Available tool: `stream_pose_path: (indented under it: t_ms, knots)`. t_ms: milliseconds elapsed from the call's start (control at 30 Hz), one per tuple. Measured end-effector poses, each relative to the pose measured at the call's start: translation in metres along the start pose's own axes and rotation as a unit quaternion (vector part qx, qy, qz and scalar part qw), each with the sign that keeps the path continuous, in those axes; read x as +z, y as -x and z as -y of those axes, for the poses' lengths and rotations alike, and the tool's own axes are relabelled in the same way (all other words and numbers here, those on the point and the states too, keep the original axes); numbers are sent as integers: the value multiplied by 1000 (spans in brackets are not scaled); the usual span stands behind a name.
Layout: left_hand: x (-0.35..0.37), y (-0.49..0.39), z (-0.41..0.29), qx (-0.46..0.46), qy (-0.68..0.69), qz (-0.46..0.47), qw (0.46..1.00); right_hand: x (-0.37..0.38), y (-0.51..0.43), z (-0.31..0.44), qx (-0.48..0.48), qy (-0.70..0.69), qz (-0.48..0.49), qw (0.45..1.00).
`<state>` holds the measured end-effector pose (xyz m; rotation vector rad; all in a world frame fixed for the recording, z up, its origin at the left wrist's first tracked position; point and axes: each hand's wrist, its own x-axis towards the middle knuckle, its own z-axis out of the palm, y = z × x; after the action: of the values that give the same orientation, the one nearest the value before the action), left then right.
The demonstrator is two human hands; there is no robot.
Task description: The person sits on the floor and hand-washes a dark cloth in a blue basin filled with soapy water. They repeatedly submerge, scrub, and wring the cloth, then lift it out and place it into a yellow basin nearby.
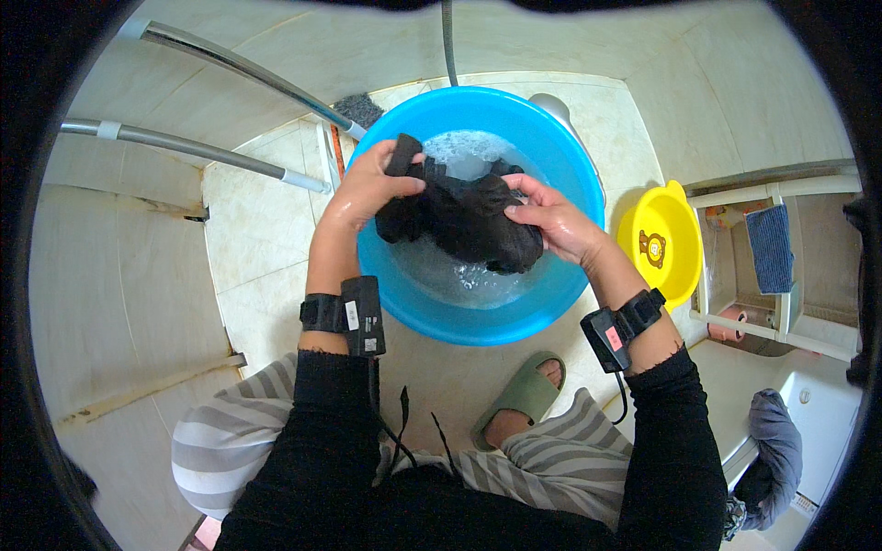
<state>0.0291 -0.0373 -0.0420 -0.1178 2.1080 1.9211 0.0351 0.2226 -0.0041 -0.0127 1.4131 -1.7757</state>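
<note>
A bundle of wet black cloth [455,220] is held over a blue plastic basin [475,330]. My left hand [386,179] grips one end of it, with a folded edge between thumb and fingers. At the other side, my right hand [551,213] pinches the bunched cloth between thumb and fingers. Below the cloth, soapy water [475,282] with white foam fills the lower part of the basin. The cloth's lower side is close to the water; whether it touches cannot be told.
A yellow basin [672,268] with a bear picture stands right of the blue one, near a white rack [747,330] bearing a blue striped cloth [770,248]. Metal poles [234,62] reach in from the left. Grey cloth [775,448] hangs over a white edge at the lower right.
</note>
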Motion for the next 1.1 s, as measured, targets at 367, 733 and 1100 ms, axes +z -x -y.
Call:
stream_pose_path:
  t_ms: [367,733,1100]
  knots:
    - [30,-1,-13,38,-55,37,997,-14,-12,20,-30,496,-145,855]
    - [-3,14,-42,52,82,23,995,-31,-6,23,-16,570,24,821]
    - [-5,-1,-38,50,141,1,989,35,13,4,-199,681,146,689]
